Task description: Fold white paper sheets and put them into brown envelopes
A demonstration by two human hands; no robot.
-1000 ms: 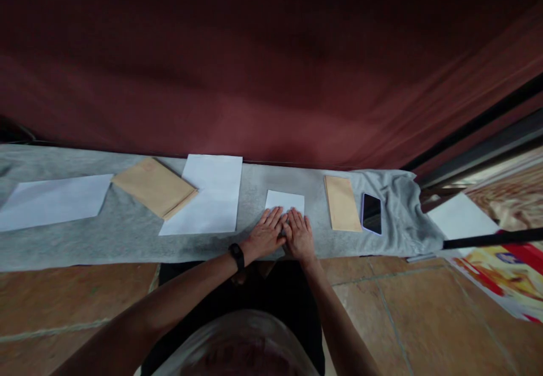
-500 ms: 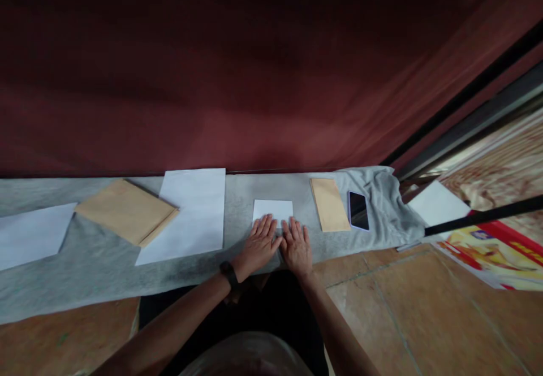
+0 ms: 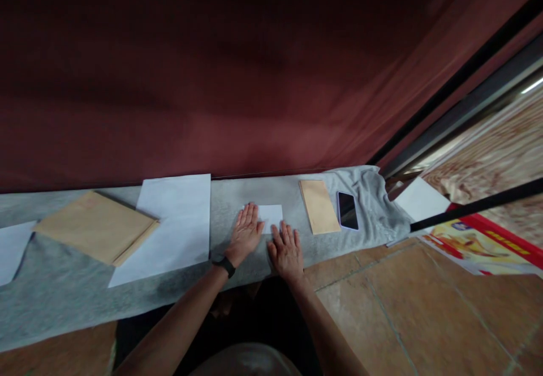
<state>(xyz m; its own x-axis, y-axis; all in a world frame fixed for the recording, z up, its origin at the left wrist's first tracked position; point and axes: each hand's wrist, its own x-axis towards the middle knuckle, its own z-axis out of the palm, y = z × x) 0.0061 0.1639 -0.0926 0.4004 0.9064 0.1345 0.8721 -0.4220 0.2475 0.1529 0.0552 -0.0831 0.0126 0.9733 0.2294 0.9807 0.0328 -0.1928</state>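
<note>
A small white paper (image 3: pixel 270 217) lies on the grey cloth (image 3: pixel 237 195) in front of me. My left hand (image 3: pixel 246 230), with a dark band at its wrist, rests flat over the paper's left side, fingers extended. My right hand (image 3: pixel 287 250) lies with fingers spread at the paper's lower right corner, its palm over the cloth. Neither hand grips anything. To the right of the paper are a narrow tan envelope (image 3: pixel 320 207) and a phone (image 3: pixel 348 211) with a dark screen.
Large white sheets (image 3: pixel 178 217) and a stack of brown envelopes (image 3: pixel 95 226) lie to the left. A red curtain (image 3: pixel 254 110) hangs behind the cloth. Black bars, a white sheet (image 3: pixel 419 198) and a colourful printed box (image 3: pixel 483 243) are at the right.
My left hand has moved from the paper's lower edge onto its left side. My right hand has shifted slightly down, and the two hands are farther apart. The view has also shifted.
</note>
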